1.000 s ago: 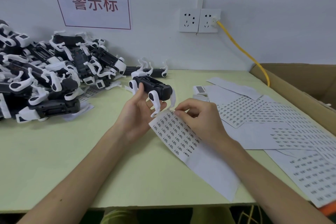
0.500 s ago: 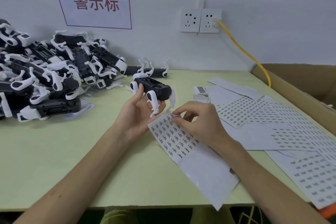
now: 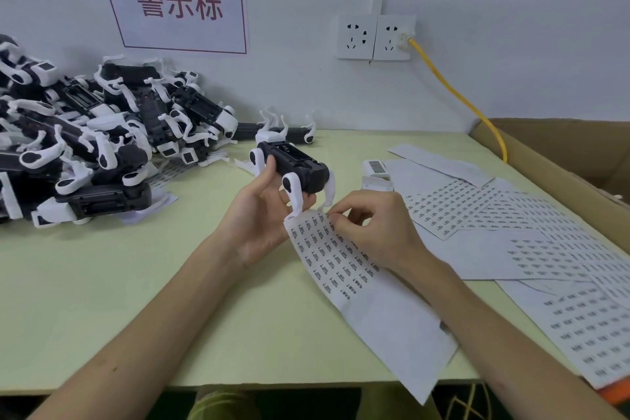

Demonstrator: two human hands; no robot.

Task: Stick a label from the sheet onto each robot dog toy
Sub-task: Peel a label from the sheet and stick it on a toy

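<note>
Centre frame: left hand [image 3: 259,215] grasps the robot dog toy [image 3: 296,169]; right hand [image 3: 371,225] pinches a label at the sheet [image 3: 344,269] top edge. Hasty peeling could tear or crease the label.

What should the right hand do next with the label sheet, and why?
Probably peel one label free. The right hand has its fingertips curled at the top edge of the label sheet, while the left hand holds a robot dog toy belly up just above it, so the toy looks ready to receive a label. Whether a label is already lifted is too small to tell.
</note>
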